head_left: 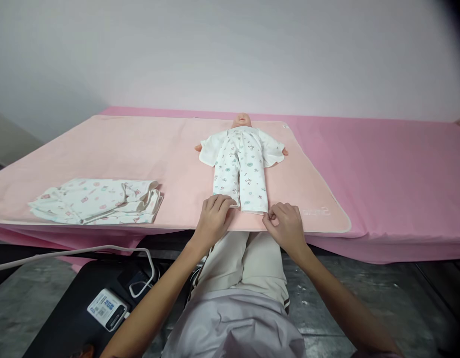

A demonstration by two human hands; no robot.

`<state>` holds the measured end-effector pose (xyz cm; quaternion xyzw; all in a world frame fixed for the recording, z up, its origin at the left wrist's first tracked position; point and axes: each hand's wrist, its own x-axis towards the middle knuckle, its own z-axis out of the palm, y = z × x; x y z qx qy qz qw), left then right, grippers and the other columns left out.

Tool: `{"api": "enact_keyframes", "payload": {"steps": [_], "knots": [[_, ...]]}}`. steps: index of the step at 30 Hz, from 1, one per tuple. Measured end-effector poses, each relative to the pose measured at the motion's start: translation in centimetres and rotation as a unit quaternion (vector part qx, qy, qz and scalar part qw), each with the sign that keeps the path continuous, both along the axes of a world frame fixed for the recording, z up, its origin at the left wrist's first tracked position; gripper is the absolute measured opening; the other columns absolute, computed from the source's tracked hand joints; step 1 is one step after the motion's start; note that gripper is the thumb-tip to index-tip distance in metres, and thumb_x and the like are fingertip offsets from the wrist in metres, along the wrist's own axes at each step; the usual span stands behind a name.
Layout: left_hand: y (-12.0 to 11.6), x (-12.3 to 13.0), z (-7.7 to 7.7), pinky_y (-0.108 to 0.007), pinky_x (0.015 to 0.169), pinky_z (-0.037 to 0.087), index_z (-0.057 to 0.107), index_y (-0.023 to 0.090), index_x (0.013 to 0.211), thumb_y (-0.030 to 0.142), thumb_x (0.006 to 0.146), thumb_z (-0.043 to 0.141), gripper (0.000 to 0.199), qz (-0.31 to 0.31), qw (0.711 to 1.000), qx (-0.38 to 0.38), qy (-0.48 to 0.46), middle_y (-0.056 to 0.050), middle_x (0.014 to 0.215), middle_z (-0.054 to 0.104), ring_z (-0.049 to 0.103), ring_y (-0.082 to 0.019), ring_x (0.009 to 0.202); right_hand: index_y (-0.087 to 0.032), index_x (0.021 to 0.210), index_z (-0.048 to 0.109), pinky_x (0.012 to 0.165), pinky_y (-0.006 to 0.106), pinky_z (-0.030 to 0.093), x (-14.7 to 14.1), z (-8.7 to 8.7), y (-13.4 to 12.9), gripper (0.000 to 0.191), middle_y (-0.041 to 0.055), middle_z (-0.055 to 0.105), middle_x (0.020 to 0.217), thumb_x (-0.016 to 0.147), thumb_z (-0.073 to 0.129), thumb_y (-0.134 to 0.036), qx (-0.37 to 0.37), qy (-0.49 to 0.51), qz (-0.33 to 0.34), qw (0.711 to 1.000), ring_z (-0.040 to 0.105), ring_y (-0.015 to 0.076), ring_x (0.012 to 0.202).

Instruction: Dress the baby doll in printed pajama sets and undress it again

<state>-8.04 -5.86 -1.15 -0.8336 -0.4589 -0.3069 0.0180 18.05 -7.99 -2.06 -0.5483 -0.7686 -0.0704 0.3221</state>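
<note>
A baby doll [242, 120] lies on its back on a peach mat [177, 164], head toward the wall and arms spread. It wears a white top [214, 147] and white trousers [252, 174] with small coloured prints. My left hand [215, 216] pinches the cuff of the trouser leg on the left, near the mat's front edge. At the outer corner of the other cuff, my right hand [285, 223] has thumb and finger closed on the trousers' hem. The doll's feet are hidden.
Folded white printed clothes [99, 201] lie on the mat at the left. Pink cloth [394, 184] covers the table under the mat. Below on the left, a black seat [69, 308] holds a white device [108, 309] with a white cable [103, 248]. A wall stands behind.
</note>
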Motion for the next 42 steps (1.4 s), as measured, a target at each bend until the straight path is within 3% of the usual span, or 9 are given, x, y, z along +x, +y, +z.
{"api": "enact_keyframes", "payload": {"steps": [3, 9, 16, 20, 24, 29, 33, 37, 42], "knots": [[0.6, -0.8, 0.3, -0.045, 0.095, 0.048, 0.064, 0.022, 0.128, 0.014, 0.101, 0.061, 0.028, 0.008, 1.0, 0.015, 0.013, -0.012, 0.134, 0.07, 0.058, -0.031, 0.121, -0.023, 0.095, 0.057, 0.079, 0.04, 0.041, -0.2, 0.3, 0.0, 0.012, 0.0049, 0.066, 0.09, 0.096, 0.069, -0.024, 0.0, 0.016, 0.005, 1.0, 0.058, 0.0255, 0.086], [1.6, -1.3, 0.5, -0.044, 0.092, 0.047, 0.068, 0.024, 0.117, 0.011, 0.1, 0.062, 0.022, 0.003, 0.999, 0.034, 0.025, -0.011, 0.135, 0.069, 0.059, -0.032, 0.121, -0.027, 0.124, 0.068, 0.093, 0.044, 0.046, -0.7, 0.6, 1.9, 0.027, 0.0103, 0.068, 0.131, 0.098, 0.073, -0.022, 0.014, -0.035, 0.095, 0.995, 0.059, 0.0312, 0.116], [2.5, -3.0, 3.1, -0.042, 0.104, 0.047, 0.067, 0.027, 0.118, 0.02, 0.107, 0.055, 0.017, -0.127, 0.991, -0.041, 0.023, -0.008, 0.131, 0.071, 0.061, -0.026, 0.121, -0.03, 0.11, 0.071, 0.101, 0.048, 0.048, -0.2, 2.7, 4.5, 0.008, 0.0086, 0.071, 0.128, 0.103, 0.068, -0.027, -0.004, -0.008, 0.179, 0.984, 0.064, 0.0299, 0.12], [4.0, -4.3, 4.8, -0.044, 0.11, 0.046, 0.07, 0.031, 0.121, 0.037, 0.108, 0.059, 0.018, -0.173, 0.977, -0.121, 0.019, -0.007, 0.134, 0.071, 0.061, -0.027, 0.128, -0.031, 0.118, 0.069, 0.105, 0.051, 0.048, 0.5, 4.7, 5.4, 0.018, 0.0091, 0.072, 0.127, 0.101, 0.07, -0.037, -0.058, 0.0, 0.24, 0.969, 0.066, 0.0306, 0.12], [9.5, -4.5, 5.8, -0.044, 0.114, 0.047, 0.066, 0.03, 0.132, 0.044, 0.109, 0.053, 0.029, -0.118, 0.978, -0.146, -0.092, -0.008, 0.136, 0.069, 0.059, -0.026, 0.13, -0.03, 0.124, 0.066, 0.107, 0.05, 0.048, 0.6, 6.5, 10.2, 0.022, 0.0094, 0.071, 0.128, 0.105, 0.062, -0.041, -0.079, 0.073, 0.228, 0.968, 0.063, 0.0308, 0.124], [22.0, -2.7, 6.5, -0.04, 0.105, 0.052, 0.061, 0.023, 0.135, 0.05, 0.106, 0.056, 0.04, -0.043, 0.956, -0.209, -0.201, -0.011, 0.149, 0.06, 0.059, -0.025, 0.13, -0.025, 0.121, 0.065, 0.099, 0.043, 0.053, -0.6, 7.3, 23.0, 0.026, 0.0107, 0.067, 0.131, 0.101, 0.063, -0.041, -0.138, 0.207, 0.153, 0.956, 0.064, 0.0258, 0.114], [30.3, -1.1, 6.5, -0.036, 0.096, 0.052, 0.061, 0.018, 0.121, 0.044, 0.1, 0.064, 0.034, -0.009, 0.937, -0.25, -0.244, -0.014, 0.133, 0.067, 0.063, -0.022, 0.112, -0.02, 0.115, 0.067, 0.102, 0.042, 0.051, -1.4, 7.0, 31.7, 0.025, 0.0119, 0.066, 0.124, 0.095, 0.067, -0.034, -0.157, 0.249, 0.091, 0.951, 0.063, 0.024, 0.114], [33.9, -0.9, 6.1, -0.033, 0.087, 0.051, 0.06, 0.019, 0.116, 0.046, 0.092, 0.074, 0.039, -0.03, 0.915, -0.298, -0.272, -0.01, 0.118, 0.068, 0.062, -0.019, 0.098, -0.02, 0.103, 0.067, 0.093, 0.038, 0.052, -1.1, 6.8, 35.6, 0.028, 0.0087, 0.066, 0.115, 0.09, 0.076, -0.043, -0.179, 0.233, 0.112, 0.949, 0.062, 0.0204, 0.097], [34.8, -1.9, 7.0, -0.033, 0.073, 0.045, 0.064, 0.021, 0.102, 0.061, 0.088, 0.076, 0.044, -0.082, 0.902, -0.375, -0.199, -0.006, 0.097, 0.067, 0.059, -0.02, 0.085, -0.022, 0.096, 0.065, 0.081, 0.036, 0.05, 0.2, 6.3, 37.5, 0.034, 0.0045, 0.067, 0.099, 0.089, 0.079, -0.053, -0.297, 0.23, 0.174, 0.91, 0.059, 0.0207, 0.089]]}}
